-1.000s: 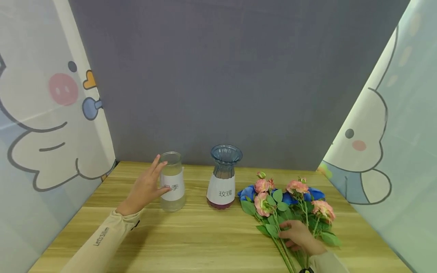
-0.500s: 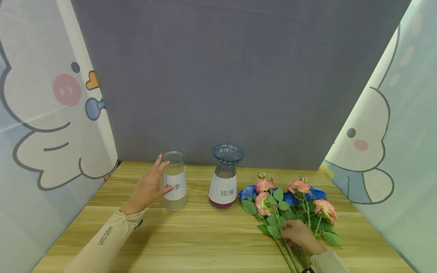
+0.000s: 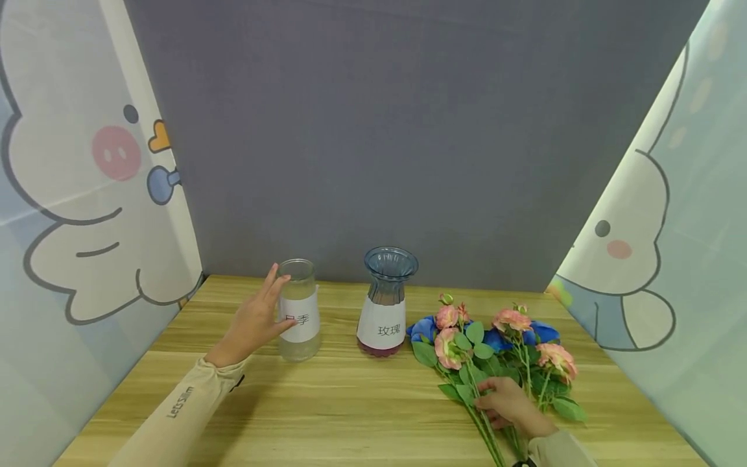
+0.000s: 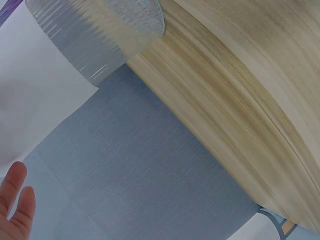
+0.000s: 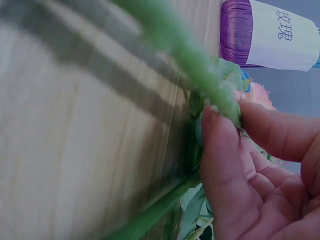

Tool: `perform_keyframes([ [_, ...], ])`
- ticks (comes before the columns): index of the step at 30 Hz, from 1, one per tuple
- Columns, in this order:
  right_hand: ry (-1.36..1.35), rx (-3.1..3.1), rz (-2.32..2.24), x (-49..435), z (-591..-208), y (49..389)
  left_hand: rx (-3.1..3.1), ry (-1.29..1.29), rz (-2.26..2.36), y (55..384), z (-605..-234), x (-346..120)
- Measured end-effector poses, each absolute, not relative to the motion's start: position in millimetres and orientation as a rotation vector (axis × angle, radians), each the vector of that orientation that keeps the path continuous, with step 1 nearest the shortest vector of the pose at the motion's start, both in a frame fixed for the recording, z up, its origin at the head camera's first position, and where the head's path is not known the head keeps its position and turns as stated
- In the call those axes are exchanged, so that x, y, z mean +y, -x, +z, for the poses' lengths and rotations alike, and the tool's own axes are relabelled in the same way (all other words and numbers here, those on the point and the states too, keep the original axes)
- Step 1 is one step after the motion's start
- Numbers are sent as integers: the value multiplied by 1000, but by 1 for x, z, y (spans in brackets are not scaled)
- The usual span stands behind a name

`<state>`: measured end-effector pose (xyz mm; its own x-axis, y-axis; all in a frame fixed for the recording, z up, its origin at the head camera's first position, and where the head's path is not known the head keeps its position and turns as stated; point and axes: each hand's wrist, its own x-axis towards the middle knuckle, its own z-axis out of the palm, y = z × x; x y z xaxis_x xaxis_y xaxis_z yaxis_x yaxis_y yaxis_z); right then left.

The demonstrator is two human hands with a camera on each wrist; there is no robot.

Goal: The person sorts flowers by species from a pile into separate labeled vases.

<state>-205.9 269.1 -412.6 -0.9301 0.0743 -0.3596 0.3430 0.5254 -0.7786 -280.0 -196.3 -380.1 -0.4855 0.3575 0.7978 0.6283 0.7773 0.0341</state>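
Note:
My left hand is at the left side of a clear glass vase with a white paper label. Its fingers are fairly straight, fingertips near the rim and the thumb in front of the label. In the left wrist view, two fingertips show beside the label. My right hand is over the flower pile and pinches a green stem between thumb and index finger. That stem belongs to a pink flower with several blooms. Another pink flower and blue flowers lie beside and beneath it.
A blue-and-purple glass vase with a white label stands between the clear vase and the flowers. The wooden table runs back to a grey panel. Printed cartoon curtains flank both sides.
The head view has shifted slightly, so everything sits a little further right in it. Both hands keep nearly the same places at the vase and the stem.

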Motion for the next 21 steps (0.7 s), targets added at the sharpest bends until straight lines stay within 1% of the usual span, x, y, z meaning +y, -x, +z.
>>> perform_keyframes([
  [6, -297, 2426, -1429, 276, -412, 204, -2119, 750, -429, 283, -381, -195],
  [14, -135, 2239, -1624, 278, -405, 201, -2131, 736, -446, 283, -381, -196],
  [21, -23, 2167, -1699, 278, -401, 201, -2123, 736, -439, 283, -383, -199],
])
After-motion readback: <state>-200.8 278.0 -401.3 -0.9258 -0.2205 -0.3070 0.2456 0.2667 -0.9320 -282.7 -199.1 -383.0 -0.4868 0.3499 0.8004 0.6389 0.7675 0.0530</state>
